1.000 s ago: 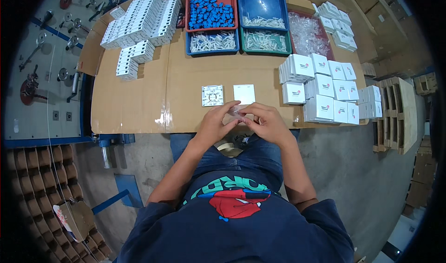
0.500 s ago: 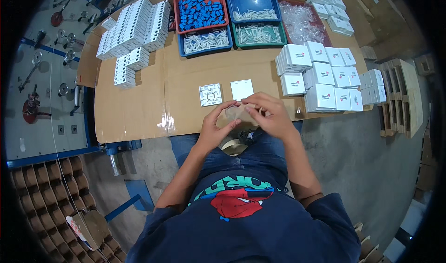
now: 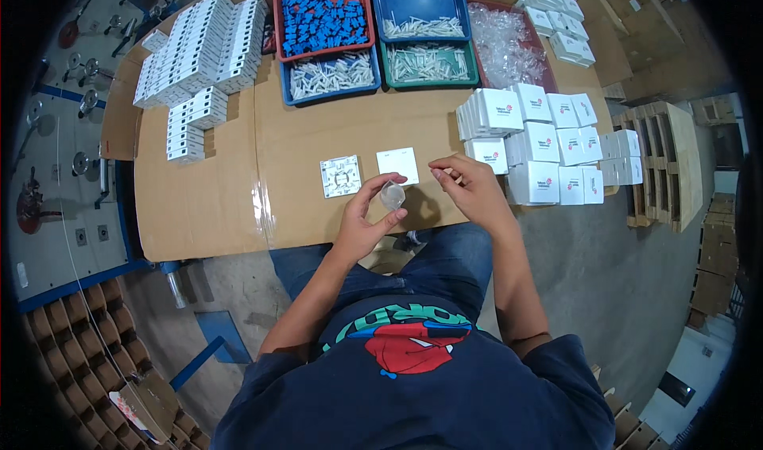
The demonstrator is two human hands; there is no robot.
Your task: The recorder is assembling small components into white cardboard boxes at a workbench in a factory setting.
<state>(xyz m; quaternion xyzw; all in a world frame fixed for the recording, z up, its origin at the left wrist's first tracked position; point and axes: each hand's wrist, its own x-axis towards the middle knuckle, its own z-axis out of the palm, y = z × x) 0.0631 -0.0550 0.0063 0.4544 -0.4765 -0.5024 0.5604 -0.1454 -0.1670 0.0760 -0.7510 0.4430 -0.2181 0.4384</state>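
Between the thumb and fingers of my left hand (image 3: 364, 218) is a small clear plastic piece (image 3: 392, 196), rounded in the middle, held above the table's near edge. My right hand (image 3: 475, 189) is apart from it to the right, fingers curled and pinched; whatever they hold, if anything, is too small to make out. Just beyond my left hand lies an opened white square housing (image 3: 341, 177) with its inner moulding showing. Beside it on the right, a flat white square cover (image 3: 397, 165) lies close to my left fingertips.
Stacked white housings (image 3: 195, 49) stand at the far left. Behind are a red tray of blue parts (image 3: 368, 21), blue and green trays (image 3: 387, 78) of white plugs, and a bin of clear plastic pieces (image 3: 548, 77). Piled white boxes (image 3: 534, 144) occupy the right side of the cardboard-covered table (image 3: 207, 212).
My right hand has moved away to the right from the clear plastic piece, which stays in my left hand. The table and its things have shifted slightly left in view.
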